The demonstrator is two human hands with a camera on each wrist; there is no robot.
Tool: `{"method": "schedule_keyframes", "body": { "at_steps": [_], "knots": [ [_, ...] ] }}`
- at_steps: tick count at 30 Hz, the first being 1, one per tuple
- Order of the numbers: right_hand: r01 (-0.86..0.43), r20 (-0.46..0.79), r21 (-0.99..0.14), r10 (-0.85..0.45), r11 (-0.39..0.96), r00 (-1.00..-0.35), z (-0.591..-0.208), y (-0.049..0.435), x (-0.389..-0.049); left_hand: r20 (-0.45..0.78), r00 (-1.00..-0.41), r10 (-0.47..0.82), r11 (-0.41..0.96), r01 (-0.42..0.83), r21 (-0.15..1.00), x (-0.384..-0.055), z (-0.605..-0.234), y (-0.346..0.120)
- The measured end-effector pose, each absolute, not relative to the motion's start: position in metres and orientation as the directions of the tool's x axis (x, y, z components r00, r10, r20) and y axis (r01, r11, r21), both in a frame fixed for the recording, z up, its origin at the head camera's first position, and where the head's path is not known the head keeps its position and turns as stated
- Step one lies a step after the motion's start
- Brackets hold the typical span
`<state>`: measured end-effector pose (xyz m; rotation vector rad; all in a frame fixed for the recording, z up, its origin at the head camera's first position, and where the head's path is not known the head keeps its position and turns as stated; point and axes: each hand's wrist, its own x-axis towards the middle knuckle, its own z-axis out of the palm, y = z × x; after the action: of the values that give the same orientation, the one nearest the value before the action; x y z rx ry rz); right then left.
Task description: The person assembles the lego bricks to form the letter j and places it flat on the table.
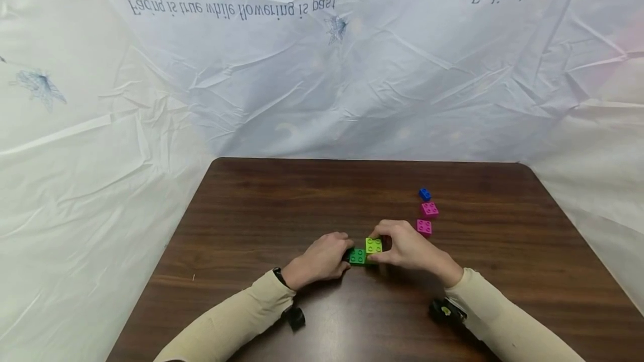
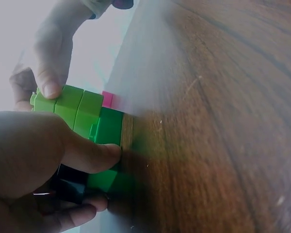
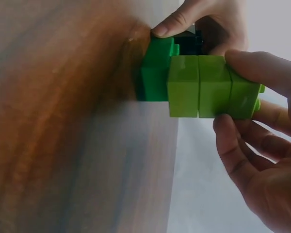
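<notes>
A dark green toy brick [image 1: 358, 256] lies on the table in the head view. Several lime green bricks [image 3: 200, 87] form a stack at its right end, studs upward. The right hand [image 1: 408, 246] pinches the upper part of this stack between thumb and fingers. At the other end, a black brick [image 2: 70, 184] sits on the green one, partly covered by fingers. My left hand [image 1: 322, 258] grips that end, its thumb against the dark green brick's side in the left wrist view. Whether the stack is pressed fully onto the studs I cannot tell.
Beyond the right hand lie a near pink brick [image 1: 424, 227], a farther pink brick [image 1: 429, 209] and a small blue brick [image 1: 425, 194]. The brown wooden table [image 1: 282, 194] ends at a white printed sheet [image 1: 322, 88] behind it.
</notes>
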<state>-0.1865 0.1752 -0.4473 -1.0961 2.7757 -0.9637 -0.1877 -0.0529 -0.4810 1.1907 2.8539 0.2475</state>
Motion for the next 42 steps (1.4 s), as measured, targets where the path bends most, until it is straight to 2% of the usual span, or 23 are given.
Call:
{"method": "schedule_keyframes", "body": {
  "at_steps": [26,42],
  "knots": [
    [-0.585,0.117,-0.514,-0.624,0.627,-0.773,-0.441,0.170,-0.190,0.029,-0.700,0.714,0.688,0.709,0.157,-0.189,-0.477,-0.054],
    [-0.617,0.173,-0.512,-0.632,0.598,-0.756,-0.446,0.178,-0.186,0.033,-0.703,0.711,0.690,0.705,0.161,-0.188,-0.478,-0.052]
  ]
}}
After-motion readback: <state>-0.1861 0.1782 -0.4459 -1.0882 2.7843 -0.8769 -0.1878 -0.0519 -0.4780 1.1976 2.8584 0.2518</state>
